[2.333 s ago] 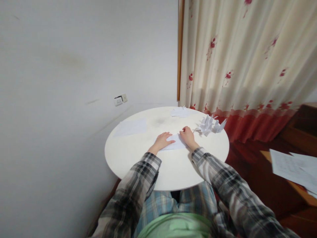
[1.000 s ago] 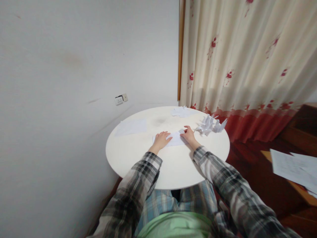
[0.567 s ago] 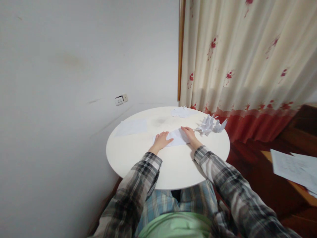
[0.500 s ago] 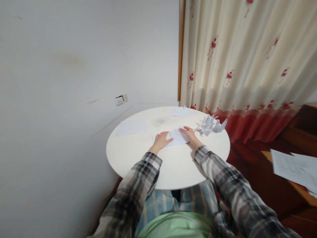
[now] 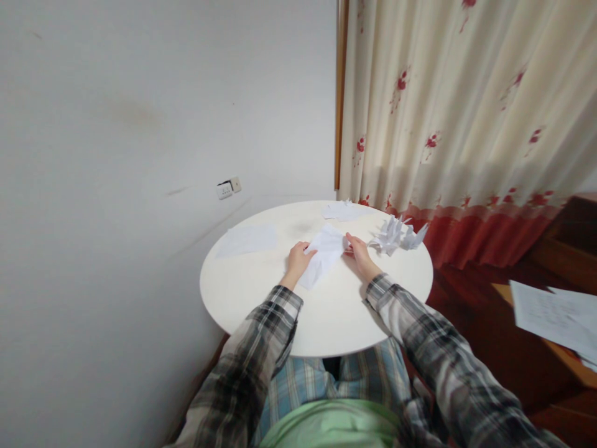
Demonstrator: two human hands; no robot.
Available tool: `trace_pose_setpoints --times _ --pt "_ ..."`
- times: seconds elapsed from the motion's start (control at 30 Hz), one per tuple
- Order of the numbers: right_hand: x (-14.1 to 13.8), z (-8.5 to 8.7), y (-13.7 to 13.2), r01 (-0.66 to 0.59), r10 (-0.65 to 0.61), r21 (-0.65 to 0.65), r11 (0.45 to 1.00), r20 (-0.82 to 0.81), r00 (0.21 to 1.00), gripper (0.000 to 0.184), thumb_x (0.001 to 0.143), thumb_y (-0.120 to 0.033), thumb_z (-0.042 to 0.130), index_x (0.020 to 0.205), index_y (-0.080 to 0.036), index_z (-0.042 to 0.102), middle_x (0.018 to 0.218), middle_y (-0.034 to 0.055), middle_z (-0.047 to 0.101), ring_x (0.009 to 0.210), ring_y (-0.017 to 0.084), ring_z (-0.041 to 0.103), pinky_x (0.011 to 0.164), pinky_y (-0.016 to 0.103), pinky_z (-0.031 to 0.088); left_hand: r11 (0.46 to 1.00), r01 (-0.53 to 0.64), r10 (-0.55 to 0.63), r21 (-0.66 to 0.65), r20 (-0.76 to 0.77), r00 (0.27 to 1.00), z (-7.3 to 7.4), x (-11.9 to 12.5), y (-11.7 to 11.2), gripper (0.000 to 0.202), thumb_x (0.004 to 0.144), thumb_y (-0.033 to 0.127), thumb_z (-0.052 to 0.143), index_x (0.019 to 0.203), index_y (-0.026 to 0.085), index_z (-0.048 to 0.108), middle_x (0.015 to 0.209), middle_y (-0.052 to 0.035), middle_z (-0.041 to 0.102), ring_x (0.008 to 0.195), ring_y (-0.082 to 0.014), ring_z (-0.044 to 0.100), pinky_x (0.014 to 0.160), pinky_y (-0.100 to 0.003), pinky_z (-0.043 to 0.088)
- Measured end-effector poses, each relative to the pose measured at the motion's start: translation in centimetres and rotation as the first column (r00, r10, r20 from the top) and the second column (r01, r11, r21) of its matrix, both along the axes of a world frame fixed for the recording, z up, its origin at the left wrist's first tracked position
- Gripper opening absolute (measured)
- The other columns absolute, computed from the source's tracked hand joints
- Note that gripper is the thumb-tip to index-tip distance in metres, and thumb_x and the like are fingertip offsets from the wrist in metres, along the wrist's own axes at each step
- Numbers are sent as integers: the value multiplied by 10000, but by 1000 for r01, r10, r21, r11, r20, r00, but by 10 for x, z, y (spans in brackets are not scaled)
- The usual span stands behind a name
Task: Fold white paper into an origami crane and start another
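Between my hands, over the round white table (image 5: pixel 261 292), is a white sheet of paper (image 5: pixel 325 249) turned at a slant, with creases across it. My left hand (image 5: pixel 299 259) pinches its left edge between thumb and fingers. On the opposite side my right hand (image 5: pixel 357 250) grips the right edge, thumb on top and fingertips partly under the paper. Just right of that hand stands a cluster of folded white paper pieces (image 5: pixel 392 236) with pointed tips.
Another white sheet (image 5: pixel 247 240) lies flat at the table's left, and more paper (image 5: pixel 346 211) lies at the far edge. A wall with a socket (image 5: pixel 224 190) borders the left. A flowered curtain (image 5: pixel 433 124) hangs behind. Written sheets (image 5: pixel 555 314) rest on furniture at right.
The paper has been turned from lying crosswise to a slant, its near corner now pointing toward me. My left hand went from lying flat on it to pinching its edge.
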State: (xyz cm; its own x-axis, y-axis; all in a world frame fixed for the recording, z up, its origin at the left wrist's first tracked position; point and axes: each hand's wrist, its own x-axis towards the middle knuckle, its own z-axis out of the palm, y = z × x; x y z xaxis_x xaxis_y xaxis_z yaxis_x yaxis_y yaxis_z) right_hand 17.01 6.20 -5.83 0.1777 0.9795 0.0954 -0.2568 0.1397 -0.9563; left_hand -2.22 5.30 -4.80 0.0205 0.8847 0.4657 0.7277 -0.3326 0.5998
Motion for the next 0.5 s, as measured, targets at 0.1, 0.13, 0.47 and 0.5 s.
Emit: trace_pose_setpoints --times 0.1,0.13,0.47,0.5 --pt "-2 2 -4 -72 72 -17 997 19 997 285 669 -404 644 821 -173 574 787 62 658 639 129 604 587 251 466 997 -71 69 6 145 987 1 -1 0 220 742 300 542 894 158 612 915 -53 651 839 -175 575 765 -274 437" --pt "-4 2 -5 -90 91 -20 996 40 995 284 660 -383 658 829 -170 576 779 63 661 631 125 606 586 247 466 997 -79 78 1 183 980 1 -1 1 229 745 303 535 902 151 605 921 -57 653 843 -175 576 762 -271 436" --pt "-10 -2 -6 -151 134 41 988 284 949 308 521 -334 723 725 -138 600 519 -7 575 452 91 499 458 209 377 985 122 -71 -119 364 929 -12 4 11 300 738 261 492 1002 142 570 1048 -74 640 944 -188 582 800 -293 464" --pt "-9 -4 -4 -144 122 51 988 298 947 307 516 -331 719 725 -141 600 515 -15 568 447 88 487 448 206 364 979 146 -78 -140 407 910 -12 4 10 318 729 249 488 1017 138 564 1045 -73 642 930 -191 590 780 -296 473"
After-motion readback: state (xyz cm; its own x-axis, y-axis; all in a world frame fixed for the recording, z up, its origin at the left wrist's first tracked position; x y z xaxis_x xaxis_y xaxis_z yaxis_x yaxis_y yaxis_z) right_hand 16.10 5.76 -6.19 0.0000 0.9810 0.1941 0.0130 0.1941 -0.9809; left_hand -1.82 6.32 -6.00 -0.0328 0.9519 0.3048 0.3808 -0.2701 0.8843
